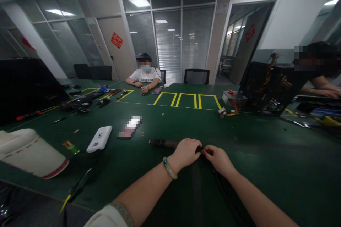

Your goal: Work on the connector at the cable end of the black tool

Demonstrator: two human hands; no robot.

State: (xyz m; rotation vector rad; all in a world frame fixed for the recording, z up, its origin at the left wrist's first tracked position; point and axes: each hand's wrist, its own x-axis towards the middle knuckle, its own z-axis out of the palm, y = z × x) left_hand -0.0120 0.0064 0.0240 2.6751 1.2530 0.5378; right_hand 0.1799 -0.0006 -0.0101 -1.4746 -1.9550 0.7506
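Observation:
A dark, rod-shaped power tool [168,144] with a narrow stepped tip lies across the green table, its tip pointing left. My left hand [187,151], with a green bangle on the wrist, is wrapped over its rear part. At the tool's back end, the closed fingertips of my right hand [217,158] pinch a small dark part, seemingly the end of the black cord [220,183]. That cord runs from below my right hand toward the table's near edge. My fingers cover the joint between tool and cord, so I cannot tell whether they are connected.
Left of my hands are a white power bank [100,139], a pixelated phone-like object [130,127], a small green bottle [71,147] and a large paper cup [34,152]. A computer case [269,88] stands right. One person [146,74] sits opposite; another works at right.

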